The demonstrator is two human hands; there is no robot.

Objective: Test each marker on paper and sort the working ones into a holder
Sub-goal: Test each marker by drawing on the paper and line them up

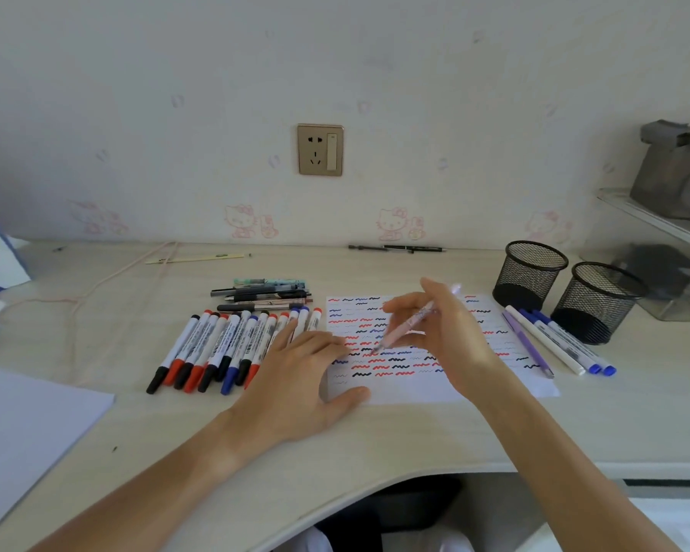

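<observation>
My right hand (451,336) grips a pink pen (409,324), its tip down on the white test paper (407,392), which is covered in red, blue and black squiggles. My left hand (307,376) lies flat with straight fingers on the paper's left edge. A row of several red, black and blue markers (220,344) lies to the left of the paper, with a few darker pens (267,294) stacked behind them. Two black mesh holders (528,274) (596,302) stand at the right, both looking empty. A purple pen and two blue-capped markers (554,340) lie between the paper and the holders.
A pink cord (96,290) trails across the left of the desk. White sheets (24,428) lie at the front left. Two dark pens (395,248) and a ruler (196,258) rest by the wall. A clear shelf (662,221) with a grey device stands at the far right.
</observation>
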